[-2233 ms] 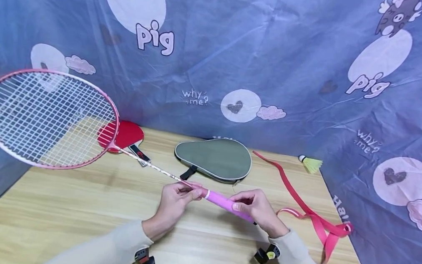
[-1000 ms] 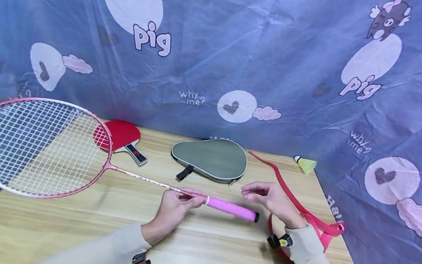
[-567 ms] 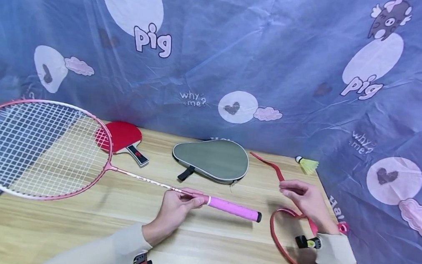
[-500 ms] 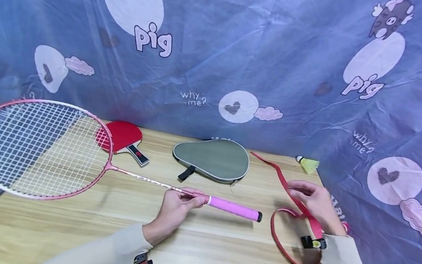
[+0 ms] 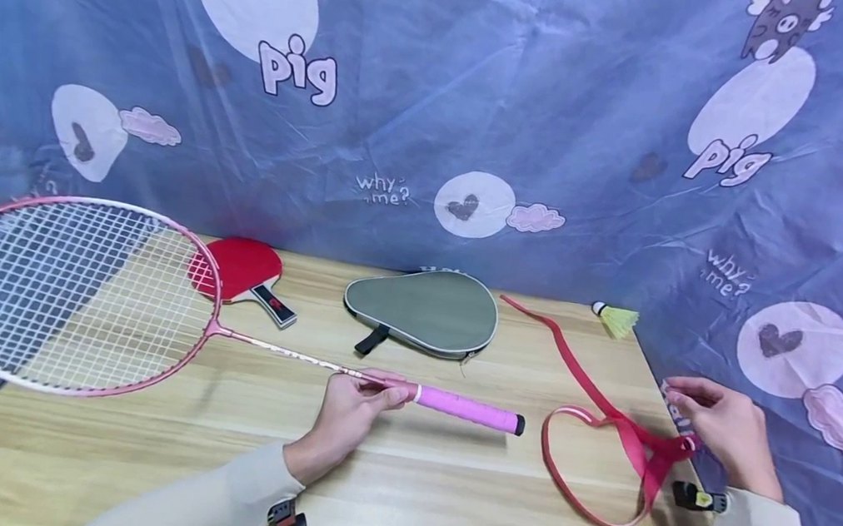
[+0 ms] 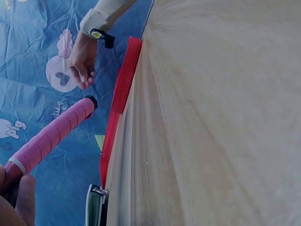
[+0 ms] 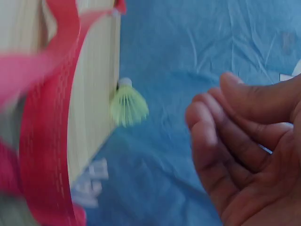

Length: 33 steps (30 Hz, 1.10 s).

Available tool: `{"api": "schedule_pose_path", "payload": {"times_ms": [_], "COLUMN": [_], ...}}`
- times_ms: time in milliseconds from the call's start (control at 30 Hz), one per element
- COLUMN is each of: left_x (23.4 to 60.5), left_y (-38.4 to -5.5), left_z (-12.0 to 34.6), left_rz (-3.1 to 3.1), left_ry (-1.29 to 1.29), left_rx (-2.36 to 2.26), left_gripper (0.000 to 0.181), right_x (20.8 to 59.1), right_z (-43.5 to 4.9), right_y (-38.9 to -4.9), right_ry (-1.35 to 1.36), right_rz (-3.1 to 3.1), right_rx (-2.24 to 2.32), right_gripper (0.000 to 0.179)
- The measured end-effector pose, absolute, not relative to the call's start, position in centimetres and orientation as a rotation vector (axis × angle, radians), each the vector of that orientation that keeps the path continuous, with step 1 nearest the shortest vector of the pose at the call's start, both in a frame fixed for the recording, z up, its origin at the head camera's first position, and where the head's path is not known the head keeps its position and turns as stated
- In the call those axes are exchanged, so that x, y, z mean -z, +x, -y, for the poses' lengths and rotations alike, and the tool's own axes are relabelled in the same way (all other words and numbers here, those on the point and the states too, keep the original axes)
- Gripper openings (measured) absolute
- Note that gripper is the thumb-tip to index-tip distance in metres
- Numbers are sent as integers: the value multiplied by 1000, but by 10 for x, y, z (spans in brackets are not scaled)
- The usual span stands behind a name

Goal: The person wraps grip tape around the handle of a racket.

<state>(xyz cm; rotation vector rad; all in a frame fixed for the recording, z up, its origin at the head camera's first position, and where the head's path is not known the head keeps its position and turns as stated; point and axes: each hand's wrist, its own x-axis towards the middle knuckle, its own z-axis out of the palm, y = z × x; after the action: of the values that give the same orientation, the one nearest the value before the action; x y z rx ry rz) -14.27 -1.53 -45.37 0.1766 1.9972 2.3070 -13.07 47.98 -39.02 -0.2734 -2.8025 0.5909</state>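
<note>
Grips racket (image 5: 223, 331) in left hand (image 5: 342, 423), with handle (image 5: 467, 411) pointing right. Holds nothing in loosely curled right hand (image 5: 734, 432), just right of the ribbon (image 5: 647, 437).

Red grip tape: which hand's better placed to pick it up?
Right, I'd say. The right hand looks empty and is nearer the red grip tape; the left hand grips the badminton racket.

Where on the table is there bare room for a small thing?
The near part of the table is bare between the left sleeve and the red ribbon; a smaller patch lies between the green case and the held pink handle. The right edge is crowded with ribbon folds.
</note>
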Motion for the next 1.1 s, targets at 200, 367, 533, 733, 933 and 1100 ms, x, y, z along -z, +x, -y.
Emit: {"api": "schedule_pose_path", "payload": {"times_ms": [200, 367, 533, 733, 933, 1100], "left_x": [455, 453, 452, 452, 453, 453], "left_y": [-142, -142, -143, -144, -143, -143], "left_z": [17, 17, 17, 17, 16, 16], "left_rz": [-1991, -2000, -2012, -2018, -2021, -2024], "left_ry": [120, 125, 150, 170, 175, 179], "left_rx": [-2314, -2305, -2306, -2300, -2291, -2287], "left_gripper": [23, 23, 19, 18, 18, 18], "right_x": [391, 391, 390, 396, 408, 416], "right_z": [-493, -500, -493, -471, -458, -458], "right_y": [-129, -127, -127, -129, -137, -139], "right_ry": [-253, -204, -127, -32, -10, -21], "right_rz": [2870, 3021, 3086, 3170, 3219, 3175], "right_rx": [-421, -352, -378, -482, -477, -414], "right_gripper": [26, 31, 25, 21, 18, 13]}}
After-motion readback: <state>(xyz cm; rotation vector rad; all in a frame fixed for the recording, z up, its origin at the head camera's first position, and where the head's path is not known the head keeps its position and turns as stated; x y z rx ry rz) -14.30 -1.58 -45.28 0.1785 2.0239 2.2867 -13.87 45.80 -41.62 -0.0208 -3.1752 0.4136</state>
